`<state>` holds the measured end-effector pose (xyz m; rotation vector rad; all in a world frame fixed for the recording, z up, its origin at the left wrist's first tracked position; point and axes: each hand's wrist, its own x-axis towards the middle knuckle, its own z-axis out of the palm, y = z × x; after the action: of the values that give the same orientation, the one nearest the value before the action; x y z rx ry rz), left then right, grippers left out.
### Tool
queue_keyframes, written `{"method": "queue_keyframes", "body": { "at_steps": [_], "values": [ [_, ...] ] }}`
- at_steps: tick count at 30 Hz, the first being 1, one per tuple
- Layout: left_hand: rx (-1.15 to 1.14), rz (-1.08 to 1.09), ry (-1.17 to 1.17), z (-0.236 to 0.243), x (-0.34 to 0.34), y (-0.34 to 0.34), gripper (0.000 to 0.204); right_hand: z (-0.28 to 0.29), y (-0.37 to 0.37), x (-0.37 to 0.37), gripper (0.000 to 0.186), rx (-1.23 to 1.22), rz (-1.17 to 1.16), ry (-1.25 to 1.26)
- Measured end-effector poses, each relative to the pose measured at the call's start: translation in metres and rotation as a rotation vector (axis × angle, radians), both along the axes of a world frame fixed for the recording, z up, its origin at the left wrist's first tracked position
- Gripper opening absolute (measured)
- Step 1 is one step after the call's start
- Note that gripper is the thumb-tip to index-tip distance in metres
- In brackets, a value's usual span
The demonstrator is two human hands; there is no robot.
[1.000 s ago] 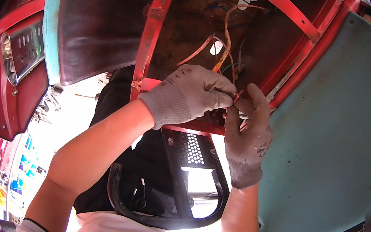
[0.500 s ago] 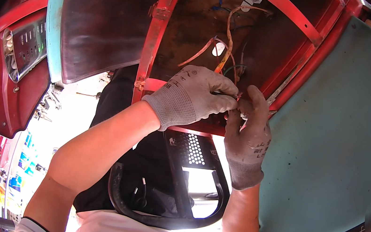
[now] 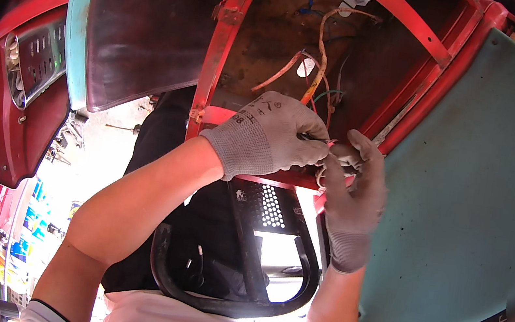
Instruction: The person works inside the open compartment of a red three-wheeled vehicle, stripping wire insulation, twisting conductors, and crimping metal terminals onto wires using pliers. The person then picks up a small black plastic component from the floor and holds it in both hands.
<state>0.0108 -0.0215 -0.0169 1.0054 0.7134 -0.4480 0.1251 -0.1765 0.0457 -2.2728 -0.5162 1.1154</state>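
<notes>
Lettering on my gloved left hand, pinching red wire. Right hand half-curled, hold unclear. Red frame beyond.

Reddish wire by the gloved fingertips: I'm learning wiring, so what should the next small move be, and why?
Probably steady the reddish wire with the left hand and bring thumb and forefinger of the right hand together on its tip. The left hand seems to pinch it, its tip pokes out, and the right hand is close by, thumb and forefinger apart.
</notes>
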Motion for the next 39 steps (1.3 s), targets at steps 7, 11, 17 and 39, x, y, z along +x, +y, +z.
{"method": "queue_keyframes", "body": {
  "at_steps": [7,11,17,39],
  "values": [
    [0.06,-0.069,-0.103,-0.002,-0.004,0.0,0.022,0.01,0.011,0.017,0.027,-0.067,0.21,-0.026],
    [-0.056,-0.118,-0.084,0.005,-0.002,0.013,0.025,0.007,0.013,0.019,0.019,0.032,0.423,-0.185],
    [0.019,-0.115,-0.207,-0.009,-0.006,0.005,0.024,0.013,0.019,0.011,0.011,0.001,0.59,-0.397],
    [0.536,0.068,-0.539,-0.019,-0.019,-0.027,0.015,0.018,-0.023,-0.015,0.028,0.078,0.234,-0.477]
  ]
}}
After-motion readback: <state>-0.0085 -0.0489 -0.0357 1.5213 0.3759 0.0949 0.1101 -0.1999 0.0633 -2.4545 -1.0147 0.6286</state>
